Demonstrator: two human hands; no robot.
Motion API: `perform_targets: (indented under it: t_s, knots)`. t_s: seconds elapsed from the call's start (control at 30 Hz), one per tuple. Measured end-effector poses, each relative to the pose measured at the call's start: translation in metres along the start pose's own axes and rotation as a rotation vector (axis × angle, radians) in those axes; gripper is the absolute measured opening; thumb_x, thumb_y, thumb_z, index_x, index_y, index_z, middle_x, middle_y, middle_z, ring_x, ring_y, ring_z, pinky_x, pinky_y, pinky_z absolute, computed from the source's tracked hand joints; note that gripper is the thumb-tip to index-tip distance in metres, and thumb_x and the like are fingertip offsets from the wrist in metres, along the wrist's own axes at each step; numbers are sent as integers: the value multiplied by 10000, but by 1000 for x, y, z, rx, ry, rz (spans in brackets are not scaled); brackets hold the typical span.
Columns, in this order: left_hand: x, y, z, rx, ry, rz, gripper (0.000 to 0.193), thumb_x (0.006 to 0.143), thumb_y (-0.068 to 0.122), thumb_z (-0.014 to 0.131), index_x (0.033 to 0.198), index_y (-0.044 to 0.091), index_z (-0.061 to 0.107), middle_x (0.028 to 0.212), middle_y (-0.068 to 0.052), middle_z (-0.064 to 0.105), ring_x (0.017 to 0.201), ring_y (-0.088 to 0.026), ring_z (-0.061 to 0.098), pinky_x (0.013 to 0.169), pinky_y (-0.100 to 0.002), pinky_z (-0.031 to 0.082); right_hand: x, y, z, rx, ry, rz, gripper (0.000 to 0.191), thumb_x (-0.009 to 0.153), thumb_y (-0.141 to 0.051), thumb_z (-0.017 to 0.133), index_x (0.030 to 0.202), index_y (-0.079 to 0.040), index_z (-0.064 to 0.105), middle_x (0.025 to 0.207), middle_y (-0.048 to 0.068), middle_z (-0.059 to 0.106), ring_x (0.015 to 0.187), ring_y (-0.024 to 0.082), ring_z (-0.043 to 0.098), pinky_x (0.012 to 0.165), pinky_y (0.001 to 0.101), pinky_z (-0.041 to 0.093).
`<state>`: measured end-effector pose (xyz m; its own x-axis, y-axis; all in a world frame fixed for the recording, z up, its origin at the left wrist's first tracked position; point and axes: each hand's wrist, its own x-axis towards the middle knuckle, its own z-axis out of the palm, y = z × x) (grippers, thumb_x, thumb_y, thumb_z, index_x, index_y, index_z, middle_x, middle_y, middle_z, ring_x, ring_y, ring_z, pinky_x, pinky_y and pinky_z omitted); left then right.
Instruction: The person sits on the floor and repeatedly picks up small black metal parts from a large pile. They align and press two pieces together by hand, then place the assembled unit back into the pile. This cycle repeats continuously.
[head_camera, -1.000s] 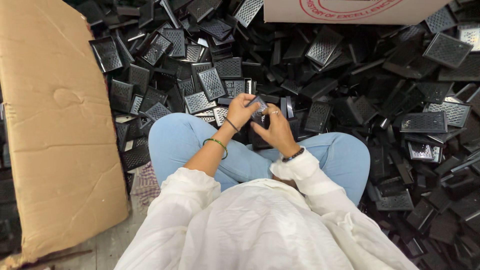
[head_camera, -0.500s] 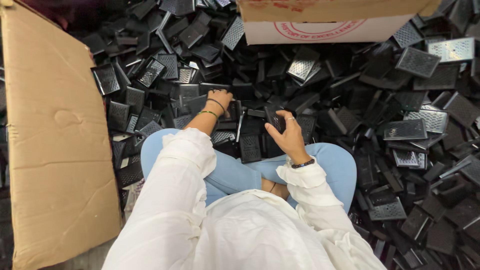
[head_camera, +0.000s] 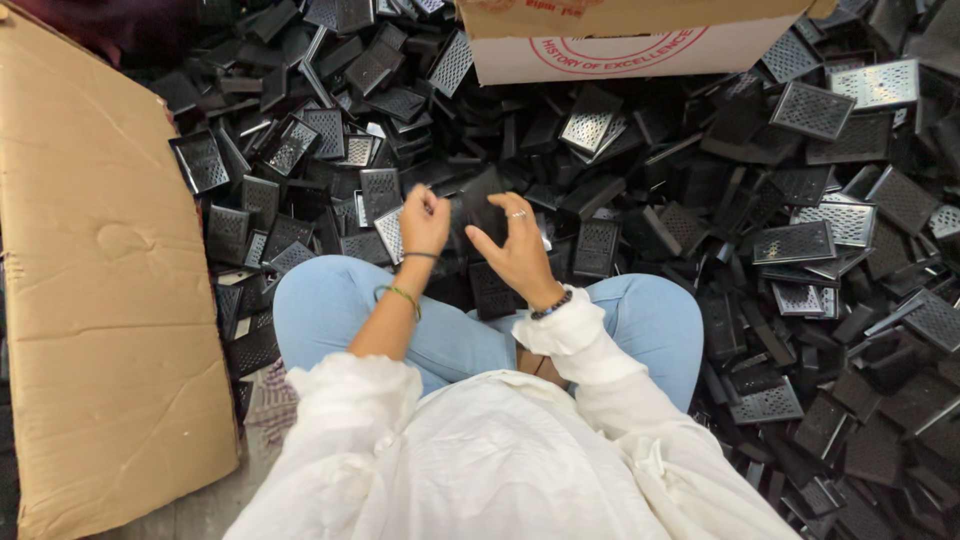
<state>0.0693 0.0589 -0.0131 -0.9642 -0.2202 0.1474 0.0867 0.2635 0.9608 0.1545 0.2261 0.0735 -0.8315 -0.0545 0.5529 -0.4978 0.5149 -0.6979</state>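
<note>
Head view: person seated cross-legged on the floor, blue-jeaned knees spread. Left hand (head_camera: 424, 220) is raised above the left knee, fingers curled nearly closed, pinching something too small to identify. Right hand (head_camera: 520, 250) is half open, fingers spread, touching a black rectangular part (head_camera: 478, 212) between both hands; its long axis cannot be determined. Beyond lies a heap of black grille parts (head_camera: 800, 240). Flattened cardboard (head_camera: 90, 300) lies left; a white carton (head_camera: 620, 45) stands farthest.

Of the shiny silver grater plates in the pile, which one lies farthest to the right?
The silver plate at the top right, near the picture's edge beside the white box. The other bright ones lie farther left, toward the middle.
</note>
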Motion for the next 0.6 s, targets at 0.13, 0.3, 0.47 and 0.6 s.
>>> perform_targets:
  t_s: [0.13,0.3,0.47,0.6]
  knots:
    - [-30,-8,-3,-755,-64,-340,299,881,208,755,1097,242,551,1006,-41,731,870,-143,684,749,-324,564,1,-1,28,115,-48,139,480,881,-193,815,1266,-20,587,1194,156,654,1122,270,639,971,359,511]
    - [-27,5,-12,-1020,-425,-774,409,956,528,550,1046,153,686,985,-17,719,861,-134,698,759,-301,583,-4,12,44,356,-95,314,454,933,-189,774,1304,-34,562,1163,82,663,1074,154,631,951,312,517]
    - [-11,-3,2,-1013,-316,-468,461,1090,551,572,1183,102,614,1036,-35,648,898,-147,646,781,-322,558,-10,31,46,519,-184,478,452,955,-167,757,1326,-47,528,1188,52,617,1077,134,608,923,278,522]
    - [-7,-16,7,-736,-147,-313,544,1049,541,542,1368,100,562,1214,-16,622,1060,-130,596,927,-282,500,-10,36,53,553,-194,389,510,896,-100,835,1304,-20,539,1208,71,593,1136,154,580,980,280,491]
